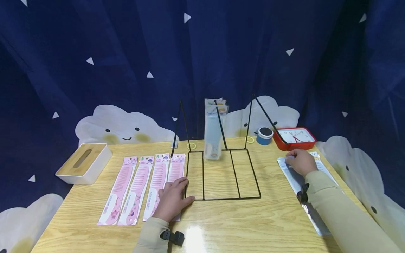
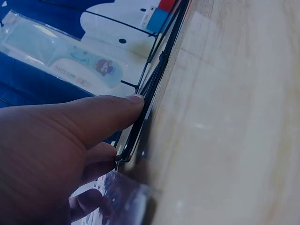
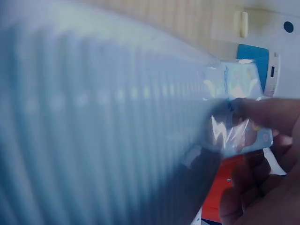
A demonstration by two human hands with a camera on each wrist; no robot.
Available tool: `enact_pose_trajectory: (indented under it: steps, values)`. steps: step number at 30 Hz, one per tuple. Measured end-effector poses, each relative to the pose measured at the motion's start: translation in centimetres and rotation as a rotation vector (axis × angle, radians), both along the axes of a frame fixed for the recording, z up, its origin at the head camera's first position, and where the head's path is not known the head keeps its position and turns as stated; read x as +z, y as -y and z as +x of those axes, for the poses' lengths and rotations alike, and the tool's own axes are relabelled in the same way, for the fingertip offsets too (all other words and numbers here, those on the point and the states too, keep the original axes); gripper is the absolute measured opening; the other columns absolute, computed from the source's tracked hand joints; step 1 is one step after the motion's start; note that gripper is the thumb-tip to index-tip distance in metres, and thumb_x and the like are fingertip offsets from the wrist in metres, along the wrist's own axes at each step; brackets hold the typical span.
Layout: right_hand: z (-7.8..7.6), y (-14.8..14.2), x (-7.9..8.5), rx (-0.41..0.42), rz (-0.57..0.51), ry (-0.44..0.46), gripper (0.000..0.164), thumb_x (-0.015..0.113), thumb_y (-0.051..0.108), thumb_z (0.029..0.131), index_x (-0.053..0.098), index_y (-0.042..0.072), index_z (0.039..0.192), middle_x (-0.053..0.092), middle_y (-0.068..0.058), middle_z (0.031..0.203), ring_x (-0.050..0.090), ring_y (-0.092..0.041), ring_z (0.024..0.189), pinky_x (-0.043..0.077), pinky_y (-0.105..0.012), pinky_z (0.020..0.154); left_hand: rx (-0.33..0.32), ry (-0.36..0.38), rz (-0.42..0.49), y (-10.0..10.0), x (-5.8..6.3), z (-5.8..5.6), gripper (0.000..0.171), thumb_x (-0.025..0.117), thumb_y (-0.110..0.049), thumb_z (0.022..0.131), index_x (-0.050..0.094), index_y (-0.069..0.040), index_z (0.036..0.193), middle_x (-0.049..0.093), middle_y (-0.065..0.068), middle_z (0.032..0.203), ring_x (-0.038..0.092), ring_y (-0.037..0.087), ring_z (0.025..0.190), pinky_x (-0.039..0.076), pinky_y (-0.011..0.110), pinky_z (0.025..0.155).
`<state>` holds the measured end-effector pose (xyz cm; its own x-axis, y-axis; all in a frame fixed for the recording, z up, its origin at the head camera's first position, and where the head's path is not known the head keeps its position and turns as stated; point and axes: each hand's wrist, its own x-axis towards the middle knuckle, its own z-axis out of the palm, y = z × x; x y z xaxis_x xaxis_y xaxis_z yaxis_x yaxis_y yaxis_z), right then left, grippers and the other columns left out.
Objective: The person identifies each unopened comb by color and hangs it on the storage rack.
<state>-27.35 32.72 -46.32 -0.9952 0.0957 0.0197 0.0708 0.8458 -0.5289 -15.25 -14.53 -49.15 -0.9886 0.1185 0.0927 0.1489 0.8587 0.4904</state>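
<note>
My left hand (image 1: 172, 198) grips the front left corner of a black wire rack (image 1: 221, 199), thumb on the front bar and fingers at the side bar. Farther right, my right hand (image 1: 302, 162) pinches the top end of a clear packet with a blue comb (image 3: 117, 112). That packet slants toward the table's front, its ridged comb teeth large in the right wrist view. Another packet (image 1: 323, 168) shows behind the right hand. Two packaged blue combs (image 1: 212, 135) hang from the rack's middle prong. Several packaged pink combs (image 1: 134, 191) lie left of the rack, the nearest partly covered by my left hand.
A tissue box (image 1: 85, 161) with a wooden lid stands at the far left. Behind my right hand are a red clock (image 1: 295, 138) and a blue-and-white cylinder (image 1: 264, 136). Yellow rings (image 1: 191, 146) lie at the back. A dark blue curtain (image 1: 202, 52) hangs behind the table.
</note>
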Motion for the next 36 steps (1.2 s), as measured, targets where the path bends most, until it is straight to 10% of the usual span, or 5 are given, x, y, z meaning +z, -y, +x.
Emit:
enact_pose_trajectory:
  steps: [15,36]
  values:
    - [1.9,4.3,4.0,0.151,-0.11,-0.178,0.012,0.066,0.01,0.092,0.068,0.003,0.101,0.066,-0.014,0.093,0.052,-0.027,0.079,0.039,-0.036,0.07,0.002,0.005,-0.009,0.1,0.2,0.1,0.066,0.08,-0.041,0.083,0.06,-0.012,0.139,0.053,0.004,0.147,0.048,0.033,0.12,0.033,0.054,0.085]
    - [8.3,14.0,11.3,0.371,-0.423,-0.348,0.005,0.068,0.009,0.093,0.066,0.008,0.097,0.064,-0.005,0.086,0.051,-0.015,0.067,0.042,-0.027,0.057,-0.001,0.001,0.006,-0.1,0.5,0.2,0.065,0.081,-0.039,0.083,0.061,-0.01,0.138,0.054,0.005,0.146,0.048,0.035,0.121,0.032,0.054,0.085]
